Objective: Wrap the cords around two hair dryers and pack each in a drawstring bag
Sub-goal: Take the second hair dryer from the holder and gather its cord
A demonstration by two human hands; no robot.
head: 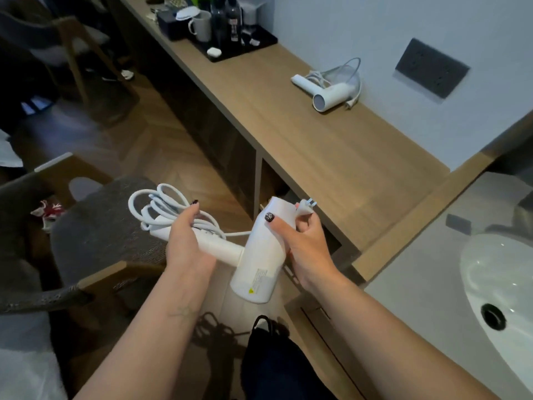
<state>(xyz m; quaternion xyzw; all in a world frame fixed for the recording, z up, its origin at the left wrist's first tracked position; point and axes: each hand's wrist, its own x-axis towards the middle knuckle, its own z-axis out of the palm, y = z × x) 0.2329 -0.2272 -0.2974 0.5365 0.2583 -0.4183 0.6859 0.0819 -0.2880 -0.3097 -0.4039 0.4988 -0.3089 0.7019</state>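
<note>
The rigid hair dryer [256, 255] is gripped at barrel by the right hand [305, 241], its springy cord [161, 206] bunched against the handle by the left hand [184, 241].

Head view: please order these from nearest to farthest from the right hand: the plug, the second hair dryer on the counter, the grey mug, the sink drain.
From the right hand:
1. plug, pinched at its fingertips.
2. sink drain, to the lower right.
3. second hair dryer, on the wooden counter ahead.
4. grey mug, far end of the counter.
</note>
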